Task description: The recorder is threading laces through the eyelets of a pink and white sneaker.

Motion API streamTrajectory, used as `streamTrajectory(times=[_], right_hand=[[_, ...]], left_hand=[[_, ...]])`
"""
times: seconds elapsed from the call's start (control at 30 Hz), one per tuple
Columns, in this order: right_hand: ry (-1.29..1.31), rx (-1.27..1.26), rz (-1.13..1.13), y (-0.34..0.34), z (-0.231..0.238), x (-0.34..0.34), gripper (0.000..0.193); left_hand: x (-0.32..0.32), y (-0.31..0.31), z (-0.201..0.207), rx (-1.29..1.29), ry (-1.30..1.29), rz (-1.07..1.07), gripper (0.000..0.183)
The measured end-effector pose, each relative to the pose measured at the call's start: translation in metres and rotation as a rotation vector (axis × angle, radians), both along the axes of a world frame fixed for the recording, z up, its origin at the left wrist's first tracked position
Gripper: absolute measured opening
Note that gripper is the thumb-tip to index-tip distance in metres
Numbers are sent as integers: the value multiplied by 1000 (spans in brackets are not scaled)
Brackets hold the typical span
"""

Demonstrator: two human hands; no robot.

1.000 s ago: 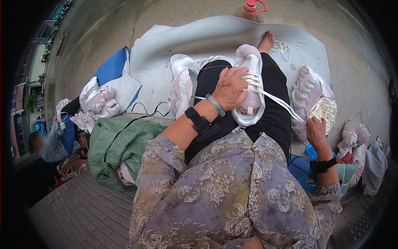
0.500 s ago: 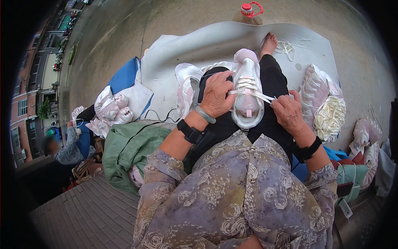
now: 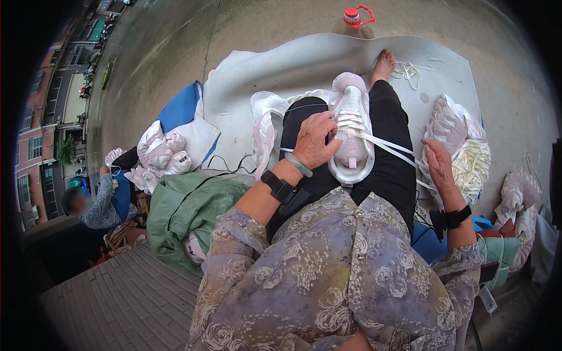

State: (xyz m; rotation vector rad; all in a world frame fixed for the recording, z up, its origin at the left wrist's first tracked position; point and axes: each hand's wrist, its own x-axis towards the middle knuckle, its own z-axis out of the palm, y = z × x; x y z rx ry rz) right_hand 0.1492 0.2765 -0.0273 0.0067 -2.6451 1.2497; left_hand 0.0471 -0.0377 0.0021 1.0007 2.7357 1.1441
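A white and pale pink sneaker [image 3: 352, 153] lies across my lap, toe pointing away from me. My left hand [image 3: 316, 139] is at its left side, fingers curled and thumb against the upper by the laces. White shoelace [image 3: 386, 143] strands stretch from the sneaker's upper to the right and reach the near side of my right hand [image 3: 440, 168]. The fingers of that hand are stretched out, and I see no lace pinched between them.
Piled sneakers [image 3: 448, 120] and a bundle of cream laces [image 3: 470, 167] lie at the right. More shoes [image 3: 161, 152] are heaped left, behind a green sack [image 3: 187, 205]. A pale sheet [image 3: 257, 70] covers the ground ahead. A red-capped bottle [image 3: 353, 26] stands beyond. Another person [image 3: 102, 205] sits far left.
My right hand has moved right, away from the sneaker, and its fingers have opened. The lace strands now trail rightward. My left hand has let go of the lace and come down onto the sneaker's side.
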Motion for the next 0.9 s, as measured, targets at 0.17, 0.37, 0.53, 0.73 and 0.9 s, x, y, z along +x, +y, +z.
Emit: streamTrajectory(times=[0.17, 0.37, 0.53, 0.73, 0.9], right_hand=[[-123, -475, 11, -35, 35, -75, 26], [-93, -660, -14, -81, 69, -97, 14], [-188, -528, 198, -93, 63, -83, 7], [-161, -447, 132, -86, 40, -66, 10], [-4, -202, 226, -74, 28, -56, 12]], left_hand=[[1, -3, -2, -20, 15, 12, 24], [5, -1, -3, 0, 100, 1, 25], [7, 10, 5, -131, 164, -4, 27], [9, 25, 16, -447, 211, 15, 22], [-4, 26, 19, -460, 129, -65, 26]])
